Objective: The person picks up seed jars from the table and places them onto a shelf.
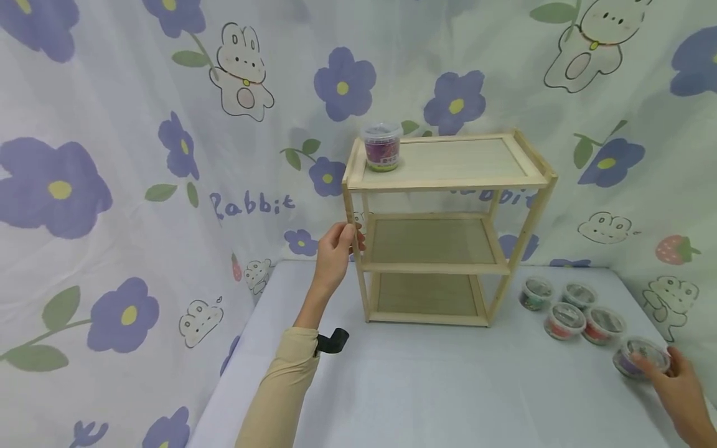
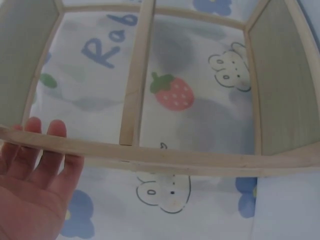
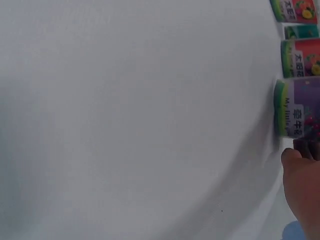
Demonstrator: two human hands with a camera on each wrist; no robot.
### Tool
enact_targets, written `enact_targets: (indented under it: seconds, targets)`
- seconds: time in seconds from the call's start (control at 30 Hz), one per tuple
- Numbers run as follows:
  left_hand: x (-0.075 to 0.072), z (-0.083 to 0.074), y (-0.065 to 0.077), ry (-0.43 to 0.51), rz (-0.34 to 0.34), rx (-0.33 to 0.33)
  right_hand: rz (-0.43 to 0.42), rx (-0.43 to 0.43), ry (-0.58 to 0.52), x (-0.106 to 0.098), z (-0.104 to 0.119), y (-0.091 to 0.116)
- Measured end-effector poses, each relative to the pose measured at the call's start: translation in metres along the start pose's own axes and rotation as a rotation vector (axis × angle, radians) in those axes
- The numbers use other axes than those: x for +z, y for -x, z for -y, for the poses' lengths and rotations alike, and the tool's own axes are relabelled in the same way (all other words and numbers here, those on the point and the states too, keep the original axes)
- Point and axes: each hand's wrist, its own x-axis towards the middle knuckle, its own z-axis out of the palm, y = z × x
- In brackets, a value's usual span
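Left hand (image 1: 335, 250): fingers curled around the left front post of the wooden shelf (image 1: 442, 227), holding it steady.
Right hand (image 1: 680, 386): fingers on the purple cup (image 1: 640, 357), at the near right of the table (image 1: 426, 386); a full grip I cannot tell.
Other cups: three cups (image 1: 566, 306) just beside it; one purple jar (image 1: 382, 147) on the top shelf, far left.
Risk: the cup may slip if lifted by the fingertips only, or it may knock its neighbours.
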Motion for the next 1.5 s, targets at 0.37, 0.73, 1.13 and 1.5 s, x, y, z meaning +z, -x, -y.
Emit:
enact_targets:
  seconds: [0.37,0.73,1.13,1.5]
  targets:
    - [0.003,0.002,0.003,-0.004,0.015,0.004,-0.119,-0.054,0.025,0.024,-0.022,-0.002]
    - [0.001,0.005,0.004,-0.004,0.020,-0.010,-0.183,0.044,0.085,0.035,-0.015,0.008]
    - [0.000,0.006,0.002,0.010,0.018,-0.005,-0.148,0.032,0.126,0.022,-0.007,0.002]
    - [0.000,0.003,-0.003,-0.007,0.013,0.010,-0.167,-0.024,0.101,0.004,0.015,-0.001]
